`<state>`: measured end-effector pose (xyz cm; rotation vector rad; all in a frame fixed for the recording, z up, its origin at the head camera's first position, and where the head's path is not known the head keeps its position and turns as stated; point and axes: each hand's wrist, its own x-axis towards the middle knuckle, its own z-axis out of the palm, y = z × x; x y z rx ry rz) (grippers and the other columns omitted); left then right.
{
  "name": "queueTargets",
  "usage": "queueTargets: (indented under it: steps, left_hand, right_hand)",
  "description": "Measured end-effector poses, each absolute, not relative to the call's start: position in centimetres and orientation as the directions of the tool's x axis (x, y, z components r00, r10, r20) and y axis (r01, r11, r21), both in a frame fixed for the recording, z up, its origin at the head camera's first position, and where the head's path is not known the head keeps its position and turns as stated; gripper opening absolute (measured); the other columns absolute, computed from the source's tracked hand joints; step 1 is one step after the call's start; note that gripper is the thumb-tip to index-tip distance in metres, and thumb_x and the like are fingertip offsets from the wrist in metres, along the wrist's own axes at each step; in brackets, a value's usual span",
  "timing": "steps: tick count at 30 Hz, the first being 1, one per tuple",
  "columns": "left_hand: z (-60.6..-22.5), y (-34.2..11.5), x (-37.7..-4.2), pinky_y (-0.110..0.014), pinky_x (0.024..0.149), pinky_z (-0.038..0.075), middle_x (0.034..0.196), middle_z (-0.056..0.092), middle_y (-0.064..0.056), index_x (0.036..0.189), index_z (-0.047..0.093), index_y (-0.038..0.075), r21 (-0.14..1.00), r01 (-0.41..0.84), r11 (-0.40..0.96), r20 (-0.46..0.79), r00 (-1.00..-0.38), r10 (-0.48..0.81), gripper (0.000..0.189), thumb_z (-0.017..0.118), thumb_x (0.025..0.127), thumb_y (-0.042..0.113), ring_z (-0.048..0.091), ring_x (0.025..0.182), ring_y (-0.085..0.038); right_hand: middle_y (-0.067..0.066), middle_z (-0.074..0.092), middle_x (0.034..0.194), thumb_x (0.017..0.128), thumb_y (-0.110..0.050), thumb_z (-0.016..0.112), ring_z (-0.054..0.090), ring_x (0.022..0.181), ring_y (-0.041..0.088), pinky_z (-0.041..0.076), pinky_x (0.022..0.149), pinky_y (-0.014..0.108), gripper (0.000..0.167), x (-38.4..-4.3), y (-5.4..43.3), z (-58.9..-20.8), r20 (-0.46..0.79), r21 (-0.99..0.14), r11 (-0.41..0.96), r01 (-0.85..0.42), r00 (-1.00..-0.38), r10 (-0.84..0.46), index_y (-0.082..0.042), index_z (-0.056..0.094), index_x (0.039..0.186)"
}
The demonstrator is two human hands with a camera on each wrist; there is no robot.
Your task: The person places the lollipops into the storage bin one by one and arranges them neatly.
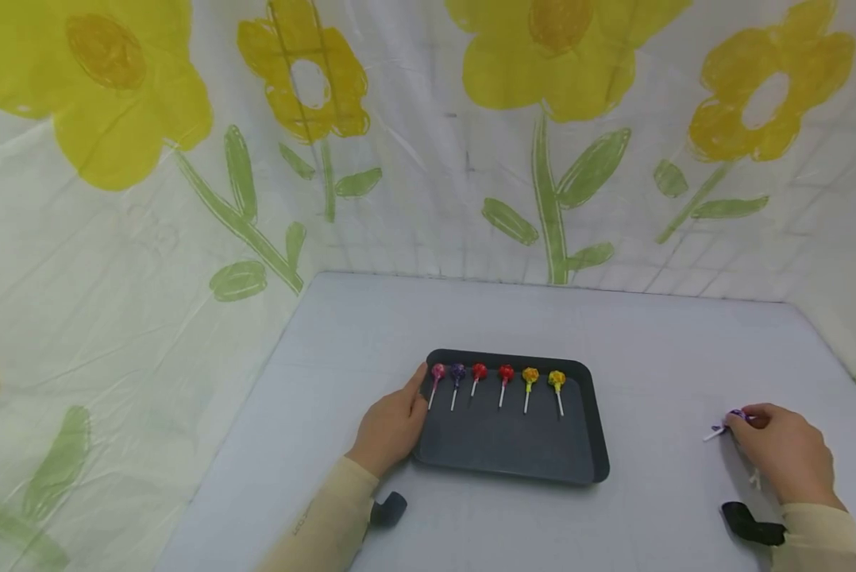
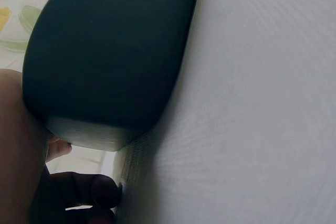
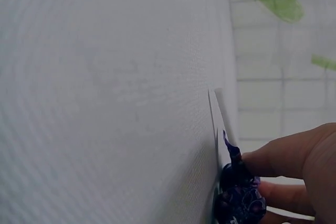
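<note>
A dark grey tray (image 1: 503, 437) lies on the table. In a row along its far side are several wrapped lollipops: a pink one (image 1: 438, 372), a purple one (image 1: 458, 372), a red one (image 1: 479, 372), another red one (image 1: 506, 372), and two yellow ones, the outer one (image 1: 557, 379) farthest right. My left hand (image 1: 392, 425) holds the tray's left rim; its outer wall (image 2: 105, 51) fills much of the left wrist view. Well right of the tray, my right hand (image 1: 788, 449) pinches a purple-wrapped lollipop (image 3: 241, 200) by its head, close over the table, its white stick pointing away from the fingers.
The white table (image 1: 471, 314) meets a flower-printed curtain (image 1: 414, 159) at the back and sides. Dark wrist-camera mounts (image 1: 749, 524) stick out by both sleeves. A small pale bit (image 1: 755, 479) shows beneath the right hand.
</note>
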<state>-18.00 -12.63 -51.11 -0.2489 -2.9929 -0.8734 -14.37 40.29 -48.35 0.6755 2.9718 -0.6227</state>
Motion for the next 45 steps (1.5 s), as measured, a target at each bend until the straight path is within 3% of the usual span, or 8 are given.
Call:
queueTargets:
  steps: [18, 35, 41, 45]
  left_hand:
    - [-51.2, -12.6, -18.1, -0.033, 0.053, 0.033, 0.059, 0.042, 0.002, 0.163, 0.042, 0.021, 0.53, 0.151, 0.835, 0.05, -0.988, 0.147, 0.058, 0.043, 0.106, 0.025, 0.037, 0.052, -0.015]
    - [-51.2, -12.6, -17.9, -0.034, 0.053, 0.034, 0.06, 0.042, 0.002, 0.163, 0.042, 0.021, 0.529, 0.144, 0.836, 0.043, -0.989, 0.143, 0.058, 0.043, 0.105, 0.025, 0.038, 0.053, -0.015]
    - [-51.2, -12.6, -18.0, -0.034, 0.053, 0.034, 0.059, 0.042, 0.002, 0.163, 0.042, 0.022, 0.53, 0.142, 0.836, 0.043, -0.989, 0.14, 0.057, 0.044, 0.106, 0.025, 0.037, 0.052, -0.016]
    - [-51.2, -12.6, -18.0, -0.034, 0.053, 0.033, 0.059, 0.042, 0.002, 0.163, 0.042, 0.022, 0.531, 0.144, 0.835, 0.047, -0.989, 0.14, 0.057, 0.044, 0.106, 0.025, 0.037, 0.052, -0.016]
  right_hand:
    - [0.032, 0.069, 0.11, 0.099, -0.031, 0.063, 0.064, 0.094, 0.051, 0.044, 0.066, 0.049, 0.051, -14.3, 40.8, -48.8, -0.091, -0.398, 0.844, 0.359, -0.931, 0.353, 0.014, 0.063, 0.124]
    - [0.028, 0.074, 0.103, 0.099, -0.032, 0.067, 0.066, 0.093, 0.048, 0.045, 0.071, 0.05, 0.051, -14.2, 40.4, -48.1, 0.035, -0.445, 0.857, 0.259, -0.952, 0.305, 0.014, 0.067, 0.122]
    - [0.026, 0.075, 0.102, 0.1, -0.033, 0.067, 0.066, 0.093, 0.045, 0.043, 0.069, 0.041, 0.05, -14.3, 39.6, -47.7, 0.066, -0.478, 0.849, 0.226, -0.954, 0.291, 0.012, 0.069, 0.121]
    - [0.024, 0.076, 0.103, 0.101, -0.036, 0.067, 0.066, 0.092, 0.036, 0.042, 0.065, 0.03, 0.05, -14.5, 39.2, -47.3, 0.056, -0.503, 0.84, 0.203, -0.962, 0.267, 0.01, 0.071, 0.122]
